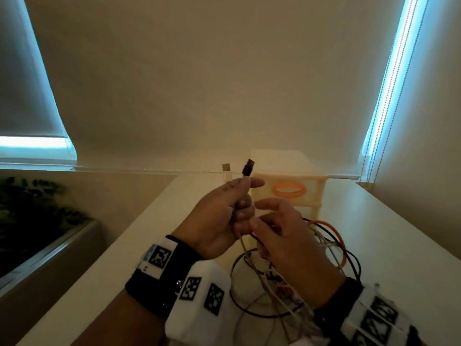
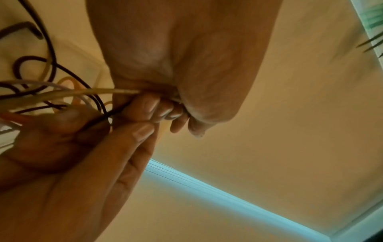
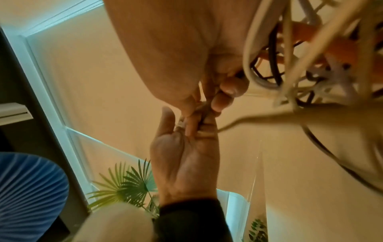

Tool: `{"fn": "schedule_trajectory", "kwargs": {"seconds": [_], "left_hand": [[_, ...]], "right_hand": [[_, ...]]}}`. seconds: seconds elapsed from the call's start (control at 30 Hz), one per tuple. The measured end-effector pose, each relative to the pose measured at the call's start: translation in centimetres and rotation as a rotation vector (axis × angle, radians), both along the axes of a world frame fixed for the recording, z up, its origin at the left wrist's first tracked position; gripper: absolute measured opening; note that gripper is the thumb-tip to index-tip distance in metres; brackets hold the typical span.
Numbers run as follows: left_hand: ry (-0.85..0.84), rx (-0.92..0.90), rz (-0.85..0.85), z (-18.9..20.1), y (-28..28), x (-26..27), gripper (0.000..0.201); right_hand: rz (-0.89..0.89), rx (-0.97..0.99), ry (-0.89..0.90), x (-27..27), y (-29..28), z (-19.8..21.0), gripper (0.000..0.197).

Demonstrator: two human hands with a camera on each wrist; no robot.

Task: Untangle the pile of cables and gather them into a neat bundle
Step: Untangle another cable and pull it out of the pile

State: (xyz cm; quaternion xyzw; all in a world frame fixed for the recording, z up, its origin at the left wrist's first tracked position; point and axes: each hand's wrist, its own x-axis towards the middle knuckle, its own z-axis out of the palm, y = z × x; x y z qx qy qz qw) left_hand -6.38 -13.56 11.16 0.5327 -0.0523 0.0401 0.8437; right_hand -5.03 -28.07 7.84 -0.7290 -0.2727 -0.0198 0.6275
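Black and white plug ends [image 1: 248, 167] stick up at 12 o'clock from the left hand [image 1: 219, 216], whose grip is closed around the cables [image 1: 287, 278]. Right hand [image 1: 287, 236] pinches strands just below; the tangle hangs at 5 o'clock over the pale surface [image 1: 389, 245].

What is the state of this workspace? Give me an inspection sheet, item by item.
Surface: pale table, cable loops lying on it.
Job's things: tangled cables, black, white and orange; black plug and white plug stick up above the left hand.
Clutter: cream box with orange ring.
Grippers: left hand grips both plug ends; right hand pinches strands just below it.
Cables: still looped and crossed, not bundled.
Surroundings: blinds, bead cord, plant.
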Motion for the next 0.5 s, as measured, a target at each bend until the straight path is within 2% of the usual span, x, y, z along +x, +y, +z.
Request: {"fn": "schedule_trajectory", "kwargs": {"seconds": [0.07, 0.2, 0.3, 0.37, 0.4, 0.5], "left_hand": [[0.017, -0.056, -0.024, -0.3, 0.3, 0.3, 0.041], [0.01, -0.161, 0.018, -0.9, -0.1, 0.9, 0.044], [0.003, -0.082, 0.151, -1.3, 0.0, 1.3, 0.047], [0.017, 0.021, 0.276, -1.4, 0.4, 1.5, 0.048], [0.038, 0.017, 0.311, -1.5, 0.6, 1.6, 0.047], [0.085, -0.19, 0.315, -1.5, 1.4, 2.0, 0.044]], "right_hand": [[-0.005, -0.073, -0.037, 0.6, -0.6, 0.1, 0.022], [0.006, -0.204, -0.12, 1.4, -1.9, 0.1, 0.029], [-0.084, -0.29, -0.224, 2.1, -2.4, -0.5, 0.013], [-0.146, -0.234, -0.252, 2.6, -2.7, -1.0, 0.01], [-0.171, -0.181, -0.257, 2.8, -2.7, -1.1, 0.012], [-0.207, -0.077, -0.285, 2.9, -2.8, -1.3, 0.014]]}}
